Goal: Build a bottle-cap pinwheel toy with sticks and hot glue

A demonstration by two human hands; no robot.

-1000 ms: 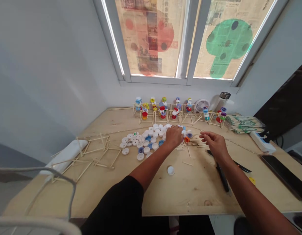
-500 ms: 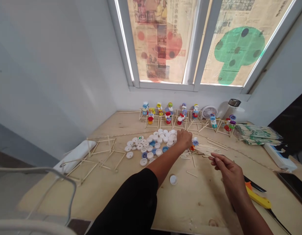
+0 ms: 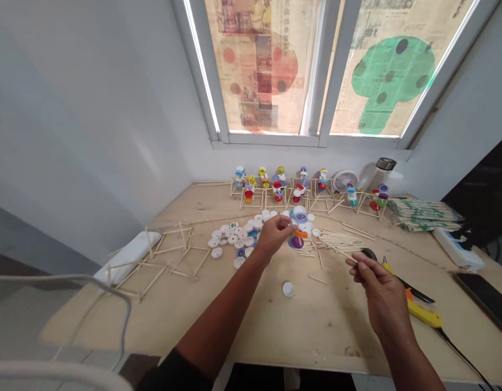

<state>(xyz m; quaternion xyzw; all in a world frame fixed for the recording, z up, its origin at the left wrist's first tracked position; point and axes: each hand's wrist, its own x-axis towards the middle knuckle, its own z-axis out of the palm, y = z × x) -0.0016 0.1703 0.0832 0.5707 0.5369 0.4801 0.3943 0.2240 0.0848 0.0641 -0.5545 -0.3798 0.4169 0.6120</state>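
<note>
My left hand (image 3: pixel 276 233) is closed on a cluster of bottle caps (image 3: pixel 299 216), with blue, white, orange and purple ones joined together, held above the table. A thin wooden stick (image 3: pixel 338 250) is pinched in my right hand (image 3: pixel 375 285), its far end pointing left toward the cap cluster but apart from it. Under and behind my left hand spreads a pile of mostly white bottle caps (image 3: pixel 233 238), partly hidden by the hand. One white cap (image 3: pixel 288 289) lies alone between my arms. Loose sticks (image 3: pixel 342 240) lie beyond my right hand.
Stick frames with coloured caps (image 3: pixel 277 195) line the wall, beside a small fan (image 3: pixel 345 182) and a bottle (image 3: pixel 384 176). Bare stick frames (image 3: pixel 165 266) stand left. A yellow glue gun (image 3: pixel 424 314), phone (image 3: pixel 484 298), power strip (image 3: pixel 458 247) and bagged sticks (image 3: pixel 425 213) are right.
My left hand has lifted the cap cluster from beside the loose sticks and drawn it back to the left. My right hand keeps its stick and has barely moved.
</note>
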